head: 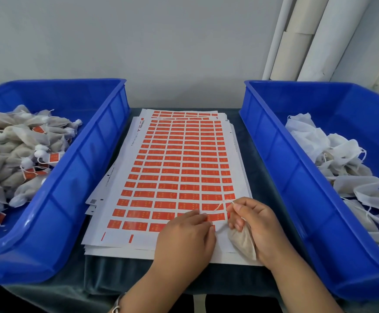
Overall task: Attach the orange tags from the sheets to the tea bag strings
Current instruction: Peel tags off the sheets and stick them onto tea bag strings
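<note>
A: What is the right hand (pixel 255 224) doing?

B: It grips a tea bag (pixel 242 241) in its curled fingers, the bag hanging under the palm, and pinches the string (pixel 218 207) at its fingertips. The string runs from there toward the left hand (pixel 185 237).

A: And the left hand?

B: It lies palm down on the top sheet (pixel 175 168), fingertips curled onto an orange tag (pixel 215 216) just beside the right hand's fingers. I cannot tell whether it has lifted the tag.

A: Where are the other bags?

B: Tagged bags (pixel 14 154) fill the blue bin (pixel 75 177) well out past the left hand. Untagged bags (pixel 342 163) lie in the second bin (pixel 297 177), just outside the right hand. The sheets sit on the tabletop (pixel 247 136) between the two bins.
</note>
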